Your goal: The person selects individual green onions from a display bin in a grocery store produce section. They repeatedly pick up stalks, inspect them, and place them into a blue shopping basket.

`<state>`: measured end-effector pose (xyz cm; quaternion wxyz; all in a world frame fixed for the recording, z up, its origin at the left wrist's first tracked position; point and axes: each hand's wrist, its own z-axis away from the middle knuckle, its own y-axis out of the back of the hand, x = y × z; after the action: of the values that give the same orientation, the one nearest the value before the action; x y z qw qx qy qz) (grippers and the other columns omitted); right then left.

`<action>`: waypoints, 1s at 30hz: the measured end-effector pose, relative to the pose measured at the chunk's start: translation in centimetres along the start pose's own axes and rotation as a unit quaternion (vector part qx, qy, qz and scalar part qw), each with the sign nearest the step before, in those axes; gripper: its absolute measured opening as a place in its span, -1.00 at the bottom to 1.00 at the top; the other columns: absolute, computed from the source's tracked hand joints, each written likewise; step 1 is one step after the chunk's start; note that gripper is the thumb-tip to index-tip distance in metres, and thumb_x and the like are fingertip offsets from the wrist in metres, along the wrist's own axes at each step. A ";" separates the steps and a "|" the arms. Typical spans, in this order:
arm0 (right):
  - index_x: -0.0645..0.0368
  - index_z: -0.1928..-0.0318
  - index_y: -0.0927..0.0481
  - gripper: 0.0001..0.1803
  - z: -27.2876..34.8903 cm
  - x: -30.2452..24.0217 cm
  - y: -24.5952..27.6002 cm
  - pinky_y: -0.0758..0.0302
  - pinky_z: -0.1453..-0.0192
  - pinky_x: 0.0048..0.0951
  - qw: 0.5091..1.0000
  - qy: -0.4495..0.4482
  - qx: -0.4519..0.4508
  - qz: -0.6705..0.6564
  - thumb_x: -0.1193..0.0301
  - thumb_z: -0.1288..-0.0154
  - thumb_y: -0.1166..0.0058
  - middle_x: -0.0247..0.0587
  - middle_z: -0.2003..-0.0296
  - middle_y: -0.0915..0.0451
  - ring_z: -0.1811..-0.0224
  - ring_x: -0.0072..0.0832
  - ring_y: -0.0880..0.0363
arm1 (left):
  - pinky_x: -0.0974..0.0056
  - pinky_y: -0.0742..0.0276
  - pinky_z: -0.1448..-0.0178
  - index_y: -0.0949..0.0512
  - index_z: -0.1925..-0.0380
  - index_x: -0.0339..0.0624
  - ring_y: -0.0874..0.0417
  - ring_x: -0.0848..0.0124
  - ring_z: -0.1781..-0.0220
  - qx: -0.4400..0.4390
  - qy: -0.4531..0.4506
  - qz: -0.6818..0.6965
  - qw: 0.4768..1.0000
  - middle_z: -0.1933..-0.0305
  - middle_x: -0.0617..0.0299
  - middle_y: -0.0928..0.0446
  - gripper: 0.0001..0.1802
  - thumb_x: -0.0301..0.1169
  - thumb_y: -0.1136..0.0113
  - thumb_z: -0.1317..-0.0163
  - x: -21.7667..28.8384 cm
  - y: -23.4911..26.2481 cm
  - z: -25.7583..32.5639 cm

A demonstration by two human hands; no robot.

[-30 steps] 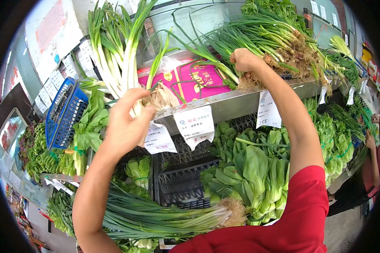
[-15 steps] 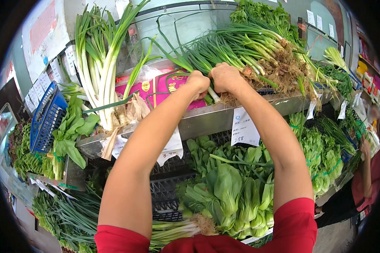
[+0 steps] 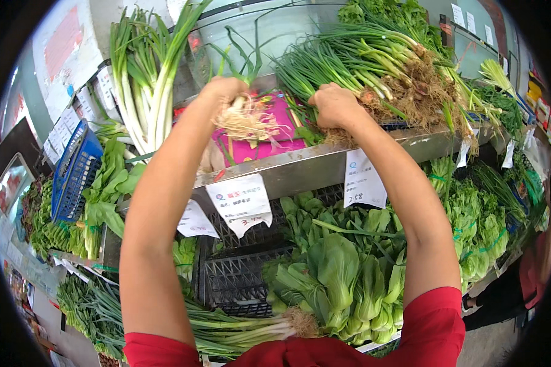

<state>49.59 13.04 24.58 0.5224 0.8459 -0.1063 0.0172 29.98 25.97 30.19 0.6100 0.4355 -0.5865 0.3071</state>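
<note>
My left hand (image 3: pixel 225 92) is closed round a green onion (image 3: pixel 248 121) above the pink and purple sheet (image 3: pixel 269 125). Its pale, stringy roots hang toward me and its green leaves stick up behind the hand. My right hand (image 3: pixel 337 107) is closed at the left edge of the big pile of spring onions (image 3: pixel 373 67). Its fingertips face away, so whatever they grip, if anything, is hidden. The pile's brown, tangled roots (image 3: pixel 419 92) lie to the right of that hand. Tall leeks (image 3: pixel 156 92) stand left of my left arm.
A metal shelf edge (image 3: pixel 306 166) with paper price tags (image 3: pixel 242 202) runs below my hands. Green bok choy (image 3: pixel 330 269) and black crates (image 3: pixel 236 278) sit lower down. A blue basket (image 3: pixel 73 174) stands at left. Another person (image 3: pixel 514 281) is at the right.
My left hand has moved left, away from the right hand, carrying a rooted green onion. More of the pink and purple sheet shows between them. My right hand stays near the pile.
</note>
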 end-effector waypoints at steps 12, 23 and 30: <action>0.21 0.16 -0.60 -0.72 3.6 -4.7 2.5 -0.37 -0.10 -0.14 0.999 0.024 0.020 -0.028 0.46 -0.06 -0.05 0.00 0.07 -0.52 -0.03 -0.12 -0.44 | 0.33 -0.55 0.35 -0.42 0.28 -0.46 -0.55 0.35 0.46 -0.143 -0.086 0.246 0.955 0.43 0.03 -0.53 -0.80 -0.49 -0.02 -0.17 -4.3 4.5 19.9; 0.39 -0.20 -0.22 -0.34 25.1 -19.7 2.0 -0.46 0.17 -0.59 0.567 -0.063 -0.062 -0.819 0.47 -0.13 -0.23 -0.20 0.26 -0.56 0.26 -0.62 -0.50 | 0.25 -0.48 -0.08 -0.24 -0.07 -0.33 -0.53 0.30 0.07 -0.117 -0.097 0.417 0.896 0.01 0.04 -0.43 -0.51 -0.61 -0.11 -0.11 -17.7 -1.4 29.4; 0.39 -0.12 -0.33 -0.52 29.1 -22.0 -1.6 -0.50 0.13 -0.51 0.588 -0.124 -0.036 -0.798 0.63 -0.16 -0.07 -0.19 0.22 -0.54 0.25 -0.54 -0.53 | 0.41 -0.50 0.25 -0.34 0.01 -0.19 -0.56 0.47 0.26 -0.173 0.000 0.299 0.938 0.24 0.21 -0.46 -0.70 -0.45 -0.02 -0.25 -21.6 -2.8 31.8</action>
<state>26.05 -8.58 6.90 0.3383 0.5660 0.5470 -0.5157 15.59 -0.67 6.37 0.5562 0.1275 -0.7335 0.3692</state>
